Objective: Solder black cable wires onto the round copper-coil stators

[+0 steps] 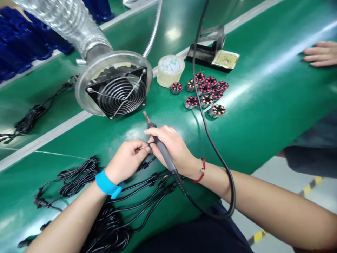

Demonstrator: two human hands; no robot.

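My right hand is closed around the grey handle of a soldering iron, whose bare metal tip points up and away toward the fume fan. Close beside it, my left hand pinches the end of a black cable. The fingertips of both hands meet near the cable's end, so its wires are mostly hidden. A blue band is on my left wrist and a red bracelet on my right. Below the hands lie several black cables with connectors and stripped ends. The iron's black cord loops over my right forearm.
A round fume extractor on a silver duct hangs ahead. Beyond are a tape roll, several small round coil parts and an iron stand with a yellow sponge. Coiled cables lie left. Another person's hand rests at right.
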